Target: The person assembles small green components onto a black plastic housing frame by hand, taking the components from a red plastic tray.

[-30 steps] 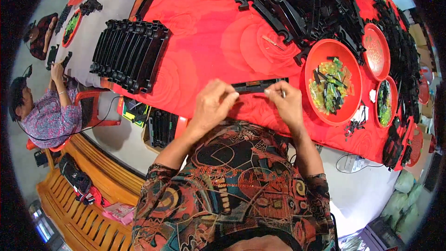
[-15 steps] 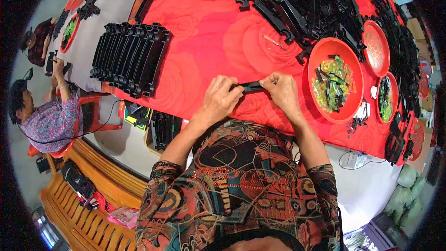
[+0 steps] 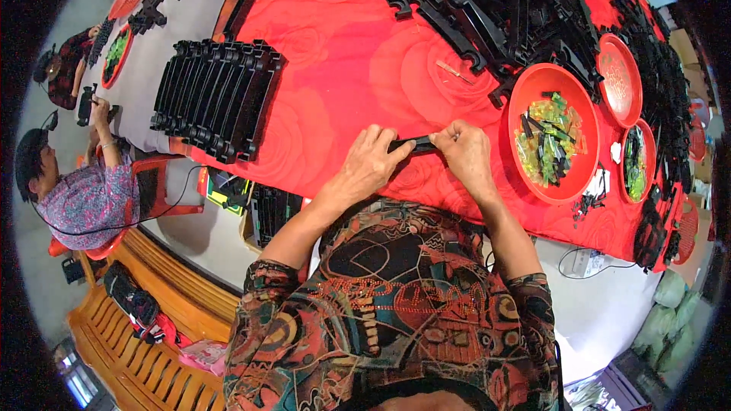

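Between my two hands, close to the table's near edge, lies a black plastic bar-shaped part (image 3: 415,144). My left hand (image 3: 371,158) is closed around its left end, thumb stretched along the near side. At its right end, my right hand (image 3: 463,154) pinches with bent fingers; anything smaller inside that pinch is hidden. Right of my right hand stands a red bowl (image 3: 518,95) of yellow-green, clear and black strips (image 3: 552,137). A row of similar black parts (image 3: 217,99) is stacked to the left.
A red flowered cloth (image 3: 327,53) covers the table. Loose black parts (image 3: 502,11) are heaped at the back right, near a red plate (image 3: 618,80) and a smaller bowl (image 3: 627,141). A thin tool (image 3: 454,71) lies mid-table. Another person (image 3: 80,190) sits at far left.
My left hand's fingers have shifted a little along the black part, with the thumb further forward. My right hand keeps its pinch nearly in place. The view has moved slightly.
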